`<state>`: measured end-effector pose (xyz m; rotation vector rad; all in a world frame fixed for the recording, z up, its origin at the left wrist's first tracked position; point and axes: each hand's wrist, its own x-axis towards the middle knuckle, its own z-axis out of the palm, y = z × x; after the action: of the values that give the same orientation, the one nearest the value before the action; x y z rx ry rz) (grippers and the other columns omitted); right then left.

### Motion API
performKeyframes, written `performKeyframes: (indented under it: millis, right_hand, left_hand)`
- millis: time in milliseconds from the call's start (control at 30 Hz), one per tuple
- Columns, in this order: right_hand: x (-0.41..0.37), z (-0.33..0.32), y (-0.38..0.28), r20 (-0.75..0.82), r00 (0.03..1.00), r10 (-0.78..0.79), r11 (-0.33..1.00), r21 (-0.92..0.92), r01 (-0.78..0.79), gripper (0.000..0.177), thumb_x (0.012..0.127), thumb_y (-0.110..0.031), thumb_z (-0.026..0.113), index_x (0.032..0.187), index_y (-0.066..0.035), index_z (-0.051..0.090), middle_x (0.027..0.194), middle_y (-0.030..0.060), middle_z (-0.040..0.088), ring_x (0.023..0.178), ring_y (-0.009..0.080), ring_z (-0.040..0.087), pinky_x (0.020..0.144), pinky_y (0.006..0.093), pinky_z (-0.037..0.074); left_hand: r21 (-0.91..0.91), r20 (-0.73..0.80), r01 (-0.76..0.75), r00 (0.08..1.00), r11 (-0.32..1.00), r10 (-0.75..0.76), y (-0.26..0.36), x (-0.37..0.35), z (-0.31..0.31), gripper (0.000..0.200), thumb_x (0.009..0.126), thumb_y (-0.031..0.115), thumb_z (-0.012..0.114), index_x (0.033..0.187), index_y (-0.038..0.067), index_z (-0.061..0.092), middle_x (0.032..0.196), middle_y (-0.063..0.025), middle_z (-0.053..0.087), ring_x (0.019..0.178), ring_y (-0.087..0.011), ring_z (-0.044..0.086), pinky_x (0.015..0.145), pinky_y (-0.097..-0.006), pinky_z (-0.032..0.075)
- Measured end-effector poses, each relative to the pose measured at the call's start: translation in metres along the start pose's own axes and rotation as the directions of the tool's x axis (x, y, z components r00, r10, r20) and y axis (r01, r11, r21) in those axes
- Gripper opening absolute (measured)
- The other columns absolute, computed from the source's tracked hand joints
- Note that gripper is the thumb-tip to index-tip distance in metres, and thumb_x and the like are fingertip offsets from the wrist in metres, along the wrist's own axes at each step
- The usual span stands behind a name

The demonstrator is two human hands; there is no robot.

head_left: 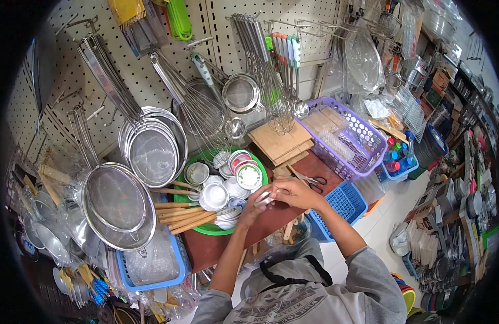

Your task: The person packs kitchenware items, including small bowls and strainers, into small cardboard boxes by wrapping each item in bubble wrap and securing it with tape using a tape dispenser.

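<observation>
The left hand (251, 212) and right hand (296, 193) hold a pale object (264, 198) beside a green basin (214, 233).

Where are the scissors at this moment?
In the head view, the scissors lie right of centre on the red-brown tabletop, just beyond the right hand, between it and the purple basket.

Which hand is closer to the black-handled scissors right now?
Right. The right hand is just beside the scissors; the left hand is farther off, near the green basin.

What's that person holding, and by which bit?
A small whitish thing, perhaps a little bowl, between the left hand and right hand. They partly hide it, so which part is unclear.
</observation>
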<state>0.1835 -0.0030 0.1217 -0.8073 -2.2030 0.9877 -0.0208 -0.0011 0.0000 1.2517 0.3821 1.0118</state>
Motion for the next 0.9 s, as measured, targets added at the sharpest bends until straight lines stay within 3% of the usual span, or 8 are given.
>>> performKeyframes:
  millis: [100, 200, 300, 400, 500, 600, 700, 900]
  right_hand:
    - [-0.004, 0.001, 0.010, 0.010, 1.000, 0.005, 0.989, 0.147, -0.006, 0.030, 0.103, -0.033, 0.053, 0.093, -0.006, 0.062, 0.089, 0.0063, 0.059, 0.077, 0.0169, 0.052, 0.072, 0.0319, 0.043]
    - [-0.011, -0.004, 0.006, 0.157, 0.980, 0.121, 0.935, 0.314, -0.166, 0.031, 0.105, -0.035, 0.049, 0.102, -0.007, 0.061, 0.090, 0.0038, 0.059, 0.081, 0.0164, 0.054, 0.076, 0.0318, 0.045]
    - [-0.015, -0.003, 0.014, 0.231, 0.947, 0.222, 0.916, 0.283, -0.284, 0.033, 0.106, -0.037, 0.045, 0.107, -0.008, 0.061, 0.092, 0.0025, 0.060, 0.085, 0.0159, 0.055, 0.077, 0.0324, 0.045]
    - [-0.013, 0.003, 0.010, 0.195, 0.957, 0.214, 0.896, 0.351, -0.272, 0.031, 0.105, -0.034, 0.047, 0.103, -0.006, 0.062, 0.092, 0.0030, 0.061, 0.085, 0.0136, 0.055, 0.075, 0.0314, 0.045]
    - [-0.010, 0.011, 0.032, 0.095, 0.995, 0.035, 0.982, 0.180, -0.051, 0.028, 0.102, -0.028, 0.049, 0.097, -0.005, 0.063, 0.086, 0.0017, 0.060, 0.079, 0.0111, 0.053, 0.070, 0.0282, 0.044]
    - [-0.008, 0.017, 0.026, 0.132, 0.965, 0.225, 0.936, 0.246, -0.252, 0.019, 0.098, -0.019, 0.048, 0.093, -0.005, 0.060, 0.084, -0.0018, 0.056, 0.075, 0.0087, 0.049, 0.067, 0.0247, 0.041]
    - [-0.006, 0.033, 0.035, 0.137, 0.946, 0.294, 0.870, 0.372, -0.324, 0.019, 0.097, -0.018, 0.047, 0.092, -0.005, 0.059, 0.080, -0.0034, 0.051, 0.072, 0.0075, 0.047, 0.064, 0.0235, 0.038]
    - [-0.004, 0.041, 0.045, 0.069, 0.982, 0.175, 0.904, 0.384, -0.188, 0.028, 0.099, -0.026, 0.043, 0.090, -0.003, 0.057, 0.072, -0.0016, 0.046, 0.067, 0.0104, 0.045, 0.064, 0.0274, 0.039]
  left_hand:
    - [-0.031, -0.075, 0.059, 0.995, 0.998, -0.061, 0.000, 0.002, 0.001, 0.093, 0.077, 0.067, 0.071, 0.137, -0.001, 0.051, 0.109, -0.0051, 0.063, 0.092, -0.0126, 0.061, 0.080, -0.0274, 0.048]
    - [-0.023, -0.084, 0.075, 0.993, 0.997, -0.077, 0.004, 0.004, 0.003, 0.094, 0.076, 0.073, 0.068, 0.130, -0.002, 0.056, 0.104, -0.0055, 0.064, 0.090, -0.0127, 0.061, 0.080, -0.0277, 0.048]
    - [-0.009, -0.188, 0.073, 0.980, 0.997, -0.073, 0.011, 0.004, 0.011, 0.087, 0.080, 0.073, 0.064, 0.123, -0.001, 0.059, 0.100, -0.0058, 0.065, 0.088, -0.0132, 0.062, 0.080, -0.0286, 0.048]
    - [-0.026, -0.185, 0.053, 0.981, 0.998, -0.057, 0.004, 0.004, 0.006, 0.082, 0.084, 0.073, 0.060, 0.121, 0.000, 0.058, 0.099, -0.0066, 0.064, 0.087, -0.0138, 0.063, 0.078, -0.0296, 0.049]
    - [0.020, -0.164, 0.001, 0.986, 1.000, 0.003, 0.009, 0.009, 0.013, 0.076, 0.088, 0.069, 0.058, 0.120, 0.001, 0.055, 0.099, -0.0076, 0.064, 0.086, -0.0147, 0.064, 0.076, -0.0311, 0.051]
    - [-0.042, -0.182, 0.003, 0.983, 0.999, -0.010, 0.000, 0.011, 0.006, 0.066, 0.094, 0.063, 0.053, 0.120, 0.003, 0.050, 0.102, -0.0093, 0.063, 0.085, -0.0169, 0.065, 0.075, -0.0327, 0.052]
    - [-0.134, -0.255, 0.029, 0.965, 0.991, -0.063, -0.009, 0.011, 0.000, 0.053, 0.100, 0.055, 0.047, 0.121, 0.006, 0.045, 0.103, -0.0102, 0.062, 0.085, -0.0187, 0.065, 0.077, -0.0338, 0.053]
    - [-0.161, -0.242, 0.070, 0.964, 0.985, -0.108, 0.000, 0.011, 0.004, 0.046, 0.102, 0.048, 0.045, 0.127, 0.010, 0.039, 0.105, -0.0099, 0.060, 0.093, -0.0200, 0.063, 0.080, -0.0344, 0.052]
